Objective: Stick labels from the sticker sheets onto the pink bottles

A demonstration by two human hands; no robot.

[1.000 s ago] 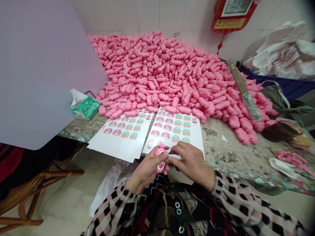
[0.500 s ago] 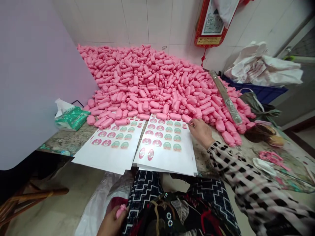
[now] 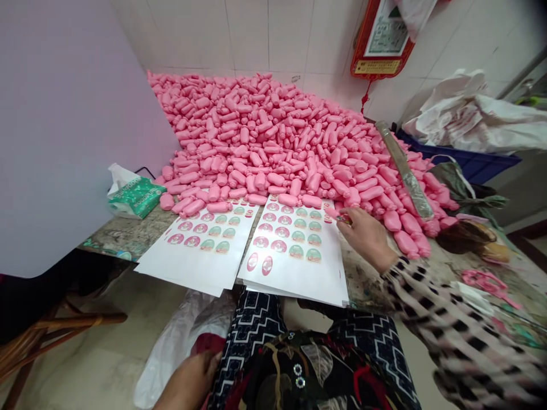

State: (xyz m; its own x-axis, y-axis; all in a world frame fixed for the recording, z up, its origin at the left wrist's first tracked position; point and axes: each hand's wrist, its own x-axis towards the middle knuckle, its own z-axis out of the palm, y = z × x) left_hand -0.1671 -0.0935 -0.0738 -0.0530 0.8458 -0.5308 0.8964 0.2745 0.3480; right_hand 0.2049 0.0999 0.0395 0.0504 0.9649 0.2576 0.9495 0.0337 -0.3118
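One bottle had slipped out of view at the left hand (image 3: 191, 377) since half a second earlier, grip impossible to tell by that crinkly plastic bag (image 3: 164, 350), while the right hand (image 3: 366, 234), well apart, had fingertips right by a smooth, rounded pink bottle (image 3: 330, 212) near the sticker sheet (image 3: 299, 282)'s far right corner, grip unclear too.

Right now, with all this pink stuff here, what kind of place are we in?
It looks like a small workshop, maybe for labelling things by hand: there's a huge heap of pink bottle-shaped pieces, sheets of printed labels and a stained, worn table.
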